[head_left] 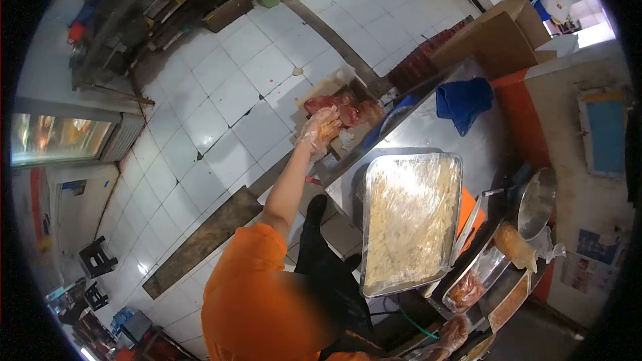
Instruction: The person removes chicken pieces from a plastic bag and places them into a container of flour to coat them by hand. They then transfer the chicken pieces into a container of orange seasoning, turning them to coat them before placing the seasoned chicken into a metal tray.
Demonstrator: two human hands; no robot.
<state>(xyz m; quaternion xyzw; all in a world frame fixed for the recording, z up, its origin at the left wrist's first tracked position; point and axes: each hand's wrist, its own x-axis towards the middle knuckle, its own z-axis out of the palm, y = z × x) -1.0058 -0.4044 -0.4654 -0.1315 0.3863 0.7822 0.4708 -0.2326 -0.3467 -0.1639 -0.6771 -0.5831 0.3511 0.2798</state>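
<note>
My left hand (321, 130), in a clear plastic glove, reaches down to a cardboard box (304, 103) by the table. Its fingers are curled at the red raw meat (348, 108) in the box; I cannot tell what they hold. At the lower edge my right hand (453, 335), also in clear plastic, is beside the food containers, its fingers mostly obscured. Between the hands, a large metal tray (364, 227) on the table is filled with a pale mass (408, 241) under shiny plastic wrap.
A blue cloth (463, 103) lies on the metal table (408, 135). Beside the tray are an orange sheet (470, 217), a metal bowl (537, 204) and bagged food (466, 291). Open cardboard cartons (498, 43) stand behind. A floor ledge (204, 244) crosses the white tiles.
</note>
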